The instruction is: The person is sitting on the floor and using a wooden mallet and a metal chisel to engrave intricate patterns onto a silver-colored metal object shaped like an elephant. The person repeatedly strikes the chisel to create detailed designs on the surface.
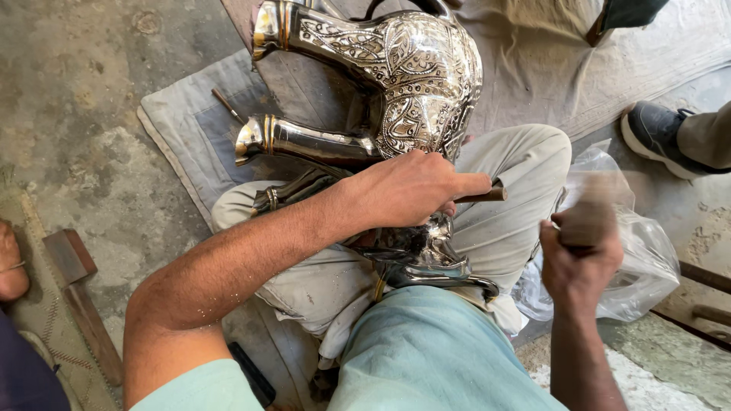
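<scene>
Ideally, with the embossed metal animal figure (396, 84) lying across the lap, the left hand (407, 186) keeps its fingers wrapped tight round the punch (487, 194), held steady, while the right hand (579, 259), closed round the blurred hammer (590, 217), strikes squarely.

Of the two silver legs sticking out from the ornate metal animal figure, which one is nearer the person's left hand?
The lower leg, plain polished with a gold band by its foot, lies just above the left hand. The upper leg is engraved and farther away.

two hands (411, 190), one engraved metal animal figure (403, 84), one plastic bag (647, 259).
</scene>
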